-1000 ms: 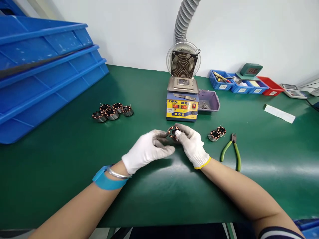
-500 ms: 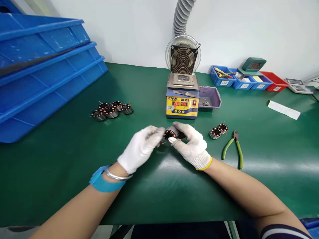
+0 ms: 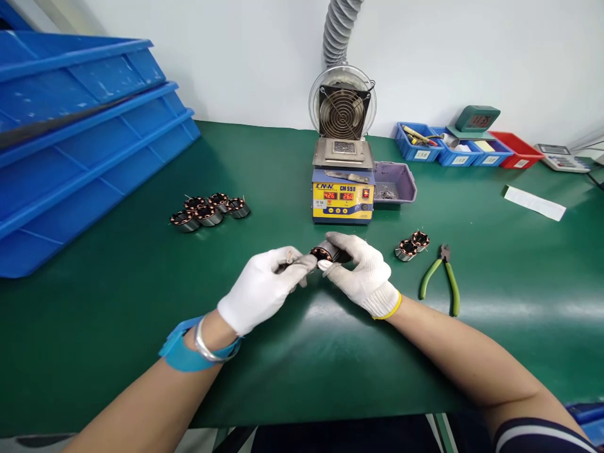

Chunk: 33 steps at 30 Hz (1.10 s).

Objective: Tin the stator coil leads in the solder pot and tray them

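Left hand (image 3: 264,283): fingertips drawn narrowly together at the 8 o'clock edge of the wound core (image 3: 330,250), whatever they pinch being hidden. Right hand (image 3: 361,274): thumb and fingers clamp the core over the green table (image 3: 358,371), covering its 3 o'clock side. Around it: five cores (image 3: 208,217), 10 o'clock; yellow-fronted unit (image 3: 343,206), toward 1; paired cores (image 3: 406,251), 3; cutters (image 3: 444,255), just past 3. The coiled end, partly masked by left fingertips, faces 8; the axis runs 8 to 2.

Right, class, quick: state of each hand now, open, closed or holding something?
Left hand: closed, at the copper end of the wound core; whether it grips anything cannot be told.
Right hand: closed, holding the wound core.
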Motion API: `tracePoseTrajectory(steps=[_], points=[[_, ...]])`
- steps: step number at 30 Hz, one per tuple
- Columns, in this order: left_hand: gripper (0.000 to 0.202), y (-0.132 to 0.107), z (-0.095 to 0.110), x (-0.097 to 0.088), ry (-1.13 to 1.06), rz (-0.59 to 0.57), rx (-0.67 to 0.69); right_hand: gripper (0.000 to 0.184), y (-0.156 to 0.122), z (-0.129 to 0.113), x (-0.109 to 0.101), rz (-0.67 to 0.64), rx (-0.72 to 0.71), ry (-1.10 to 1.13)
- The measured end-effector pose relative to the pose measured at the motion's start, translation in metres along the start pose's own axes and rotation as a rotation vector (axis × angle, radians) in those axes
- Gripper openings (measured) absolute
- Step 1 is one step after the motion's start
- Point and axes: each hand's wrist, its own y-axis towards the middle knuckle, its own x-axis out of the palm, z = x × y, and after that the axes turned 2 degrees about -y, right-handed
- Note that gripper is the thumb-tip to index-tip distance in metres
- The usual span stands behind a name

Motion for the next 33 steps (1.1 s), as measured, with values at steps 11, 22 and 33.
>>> tracePoseTrajectory(steps=[11, 22, 33], points=[[0.025, 0.002, 0.003, 0.010, 0.040, -0.017, -0.019, 0.042, 0.002, 0.004, -0.002, 0.012, 0.031, -0.053], [0.020, 0.006, -0.018, 0.024, -0.054, 0.079, 0.100, 0.037, 0.130, -0.019, -0.064, 0.142, -0.135, -0.695], [0.038, 0.007, -0.024, 0.030, 0.493, -0.226, 0.145, 0.043, 0.263, -0.029, -0.036, -0.013, -0.188, -1.165]])
